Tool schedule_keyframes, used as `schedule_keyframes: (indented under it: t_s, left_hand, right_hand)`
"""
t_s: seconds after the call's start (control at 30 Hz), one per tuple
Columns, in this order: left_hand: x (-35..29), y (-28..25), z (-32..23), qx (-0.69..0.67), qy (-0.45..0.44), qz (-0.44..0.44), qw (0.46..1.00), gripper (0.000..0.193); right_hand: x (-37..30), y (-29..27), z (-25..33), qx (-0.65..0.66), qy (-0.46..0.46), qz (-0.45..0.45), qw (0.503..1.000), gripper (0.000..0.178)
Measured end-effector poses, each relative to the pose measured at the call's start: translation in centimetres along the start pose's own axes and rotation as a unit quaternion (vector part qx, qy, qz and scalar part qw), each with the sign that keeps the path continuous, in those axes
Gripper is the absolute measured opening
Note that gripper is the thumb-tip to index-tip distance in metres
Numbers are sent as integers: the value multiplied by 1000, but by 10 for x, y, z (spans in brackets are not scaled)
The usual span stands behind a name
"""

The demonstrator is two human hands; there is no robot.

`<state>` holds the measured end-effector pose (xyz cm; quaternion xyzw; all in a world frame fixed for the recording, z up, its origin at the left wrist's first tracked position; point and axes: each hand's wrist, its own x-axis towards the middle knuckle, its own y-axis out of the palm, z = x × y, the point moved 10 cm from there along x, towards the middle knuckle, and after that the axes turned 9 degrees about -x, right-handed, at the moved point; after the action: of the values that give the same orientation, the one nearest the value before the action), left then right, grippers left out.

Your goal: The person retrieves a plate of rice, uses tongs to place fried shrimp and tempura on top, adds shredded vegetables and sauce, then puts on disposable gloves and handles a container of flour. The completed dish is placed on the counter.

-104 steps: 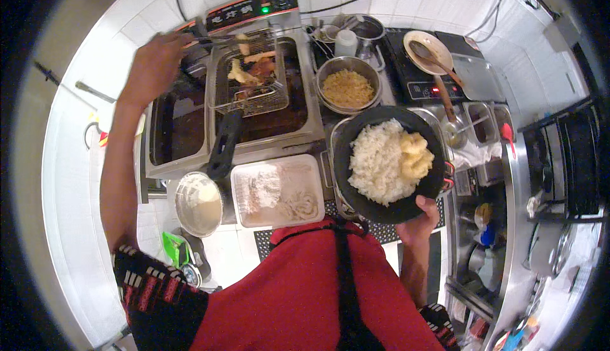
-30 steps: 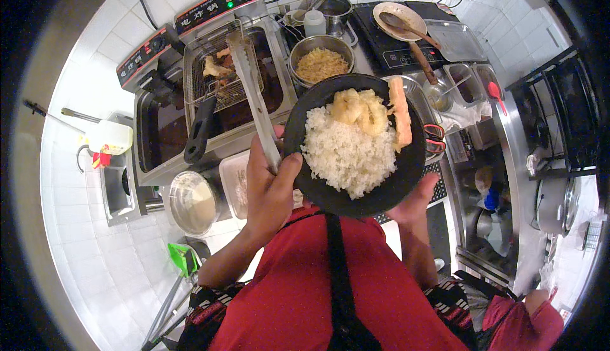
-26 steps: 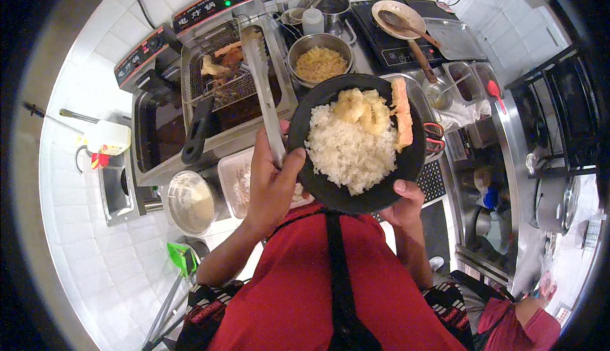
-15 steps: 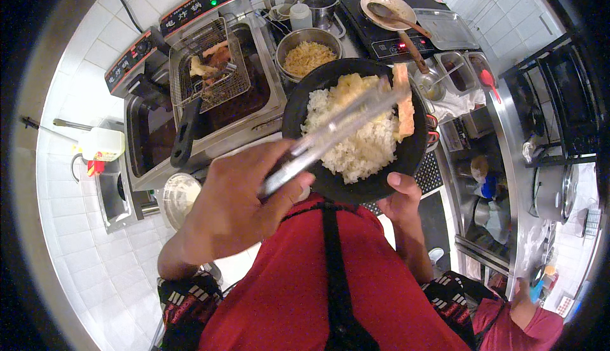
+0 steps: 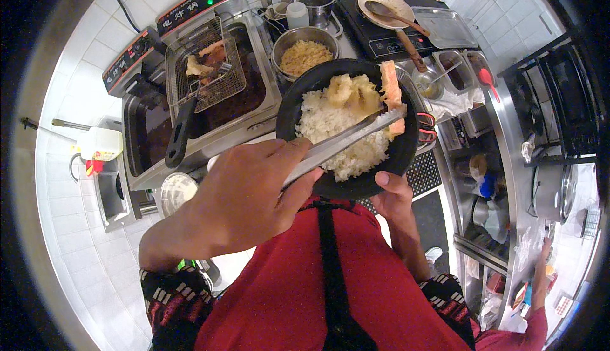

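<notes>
My left hand is closed round metal tongs. They reach across a black bowl, and their tips touch an orange, battered-looking strip at its right side. Whether the tips pinch the strip I cannot tell. White rice fills much of the bowl, with pale yellow fried pieces at the far side. My right hand grips the bowl's near right rim, thumb on top; its other fingers are mostly hidden below.
At the left stands a deep fryer with a wire basket holding fried pieces. Beyond the bowl are a metal pot of yellow crumbs and a pan on a cooktop. A co-worker's arm shows at lower right.
The tong tips have come down onto the orange strip, and the pale fried pieces are now uncovered. The bowl has shifted slightly left. The co-worker's arm now reaches farther up the right side.
</notes>
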<state>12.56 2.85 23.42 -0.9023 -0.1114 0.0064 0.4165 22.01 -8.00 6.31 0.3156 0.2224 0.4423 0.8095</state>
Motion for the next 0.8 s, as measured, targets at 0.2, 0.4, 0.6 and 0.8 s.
schedule_keyframes:
  t_s: [0.2,0.4,0.6,0.8]
  left_hand:
    - [-1,-24,-8,61,-28,34,997,32]
    - [4,-44,-19,79,-25,59,995,29]
    - [14,-30,-7,103,-38,115,987,25]
    - [12,-33,6,94,-106,136,981,24]
  right_hand:
    - [1,-3,-7,-6,20,1,1000,77]
    - [6,-1,-10,-58,29,3,998,78]
    - [7,1,-10,-45,46,4,998,81]
    - [11,6,-10,-6,39,12,999,72]
